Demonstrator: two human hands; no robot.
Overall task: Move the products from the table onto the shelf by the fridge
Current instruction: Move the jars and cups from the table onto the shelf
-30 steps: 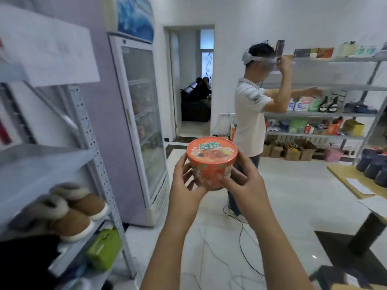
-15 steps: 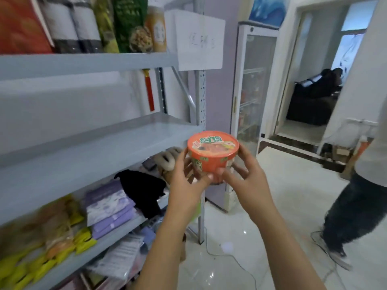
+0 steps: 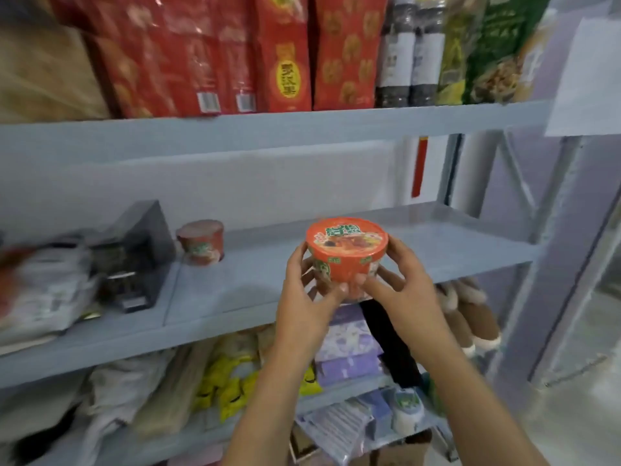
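Orange round noodle cup (image 3: 346, 253), held upright over the front edge of the grey metal shelf (image 3: 447, 237), gripped from both sides by left hand (image 3: 302, 297) and right hand (image 3: 403, 294), fingers curled round its wall. Bare board behind and rightward; red noodle cup (image 3: 201, 242) well left.

I see an orange noodle cup (image 3: 346, 253) (green patches on its side), a blue-grey shelf (image 3: 262, 277), red boxes (image 3: 344, 52) patterned gold.

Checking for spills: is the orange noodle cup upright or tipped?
Upright: the noodle cup has its lid on top, roughly level, gripped between the left hand and right hand.
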